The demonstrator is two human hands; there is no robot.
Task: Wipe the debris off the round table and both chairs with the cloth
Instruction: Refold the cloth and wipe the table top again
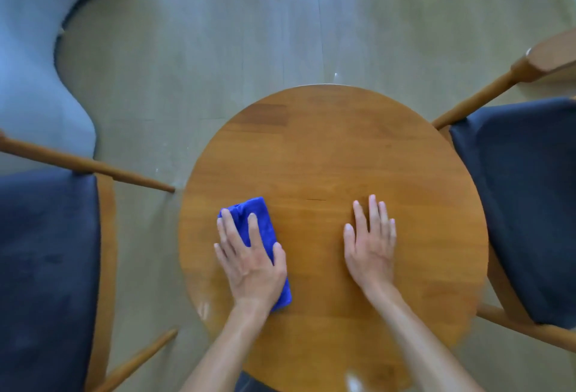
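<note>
Cloth [263, 229], folded oblong, on the desk's [343, 148] left part, long axis running near-to-far, tilted slightly left. Left hand [251, 259] pressed flat on it, fingers spread; right hand [371, 242] flat on bare wood.

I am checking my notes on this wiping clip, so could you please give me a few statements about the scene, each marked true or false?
1. The left hand presses a blue cloth on the round table. True.
2. The right hand holds a second cloth. False: it lies flat and bare on the wood.
3. A dark-cushioned chair stands at the table's right. True.
4. The cloth lies on a chair seat. False: it is on the table.
</note>
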